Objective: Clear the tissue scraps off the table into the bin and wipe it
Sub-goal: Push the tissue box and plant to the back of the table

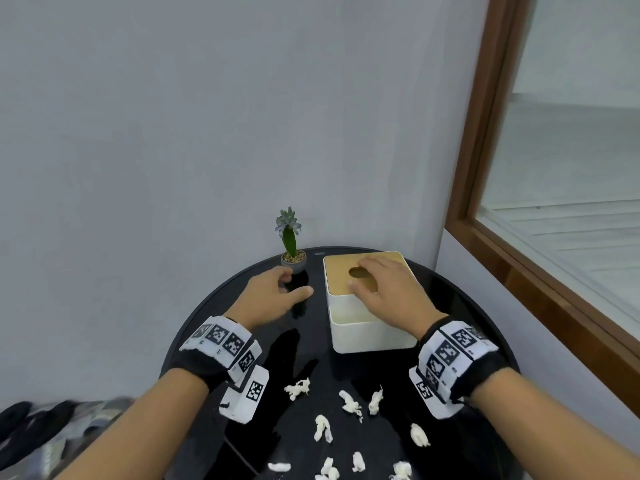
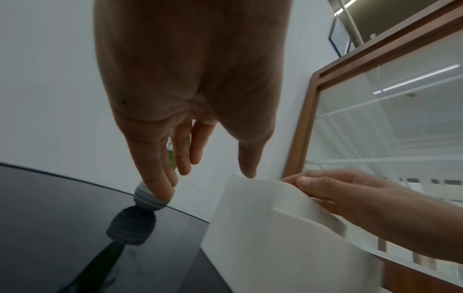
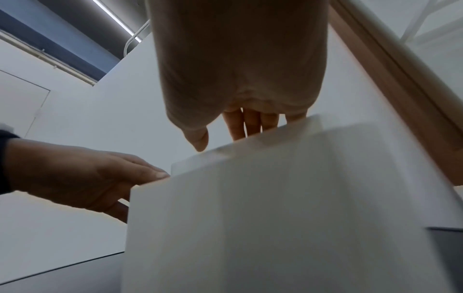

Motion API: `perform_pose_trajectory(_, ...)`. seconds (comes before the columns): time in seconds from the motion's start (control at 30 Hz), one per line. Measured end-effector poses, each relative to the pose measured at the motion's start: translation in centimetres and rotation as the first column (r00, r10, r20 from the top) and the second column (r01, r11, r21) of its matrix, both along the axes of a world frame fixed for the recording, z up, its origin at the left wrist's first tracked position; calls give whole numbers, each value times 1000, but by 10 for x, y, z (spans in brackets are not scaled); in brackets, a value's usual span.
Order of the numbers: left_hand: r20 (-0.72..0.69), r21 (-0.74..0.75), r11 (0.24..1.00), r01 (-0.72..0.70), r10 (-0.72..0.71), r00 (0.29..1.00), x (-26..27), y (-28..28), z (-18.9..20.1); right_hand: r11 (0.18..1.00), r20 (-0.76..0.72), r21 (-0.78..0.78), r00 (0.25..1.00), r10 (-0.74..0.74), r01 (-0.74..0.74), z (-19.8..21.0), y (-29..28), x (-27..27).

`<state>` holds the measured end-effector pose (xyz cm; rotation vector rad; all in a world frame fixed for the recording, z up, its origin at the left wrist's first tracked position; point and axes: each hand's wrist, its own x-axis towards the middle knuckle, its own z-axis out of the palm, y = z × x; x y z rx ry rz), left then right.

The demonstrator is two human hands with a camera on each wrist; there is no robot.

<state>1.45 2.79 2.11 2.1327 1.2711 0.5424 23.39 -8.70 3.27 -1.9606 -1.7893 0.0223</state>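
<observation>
1. Tissue scraps (image 1: 346,427): small white crumpled wads scattered on the near part of the round black surface (image 1: 214,306).
2. Right hand (image 1: 384,289) lies flat on the tissue box (image 1: 367,330) (wood lid), grip relaxed.
3. Left hand (image 1: 273,296) hovers loose beside the small potted plant (image 1: 292,251), near the far edge.

Round, glossy black table (image 1: 214,306), pushed into a corner. White tissue box (image 1: 372,332) with wooden lid at the far right part of the top; just left of the tissue box, a small grey-potted plant (image 1: 293,261). Nearer than the tissue box, toward the front edge, about ten white tissue scraps (image 1: 322,427) scattered loosely, apart from one another
</observation>
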Motion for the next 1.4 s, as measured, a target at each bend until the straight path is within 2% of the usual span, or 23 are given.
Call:
perform_pose_trajectory(0.13,70,-33,997,70,-67,995,7,-34,6,998,-34,-44,998,-50,48,2,-26,13)
perform_pose_trajectory(0.33,58,-19,994,111,-110,992,28,-63,6,991,-124,-102,987,-104,92,-7,-58,30)
perform_pose_trajectory(0.5,51,-2,992,125,-125,991,39,-69,-1,977,-219,-165,961,-169,134,-17,-61,38)
perform_pose_trajectory(0.67,5,5,992,124,-124,992,43,-69,-5,972,-301,-208,939,-166,105,-24,-57,45)
perform_pose_trajectory(0.87,-49,28,993,114,-112,992,48,-57,-1,970,-294,-220,942,-165,101,-21,-41,54)
perform_pose_trajectory(1.4,26,40,997,64,-65,998,72,22,-4,980,-330,-191,936,-126,65,-15,44,70)
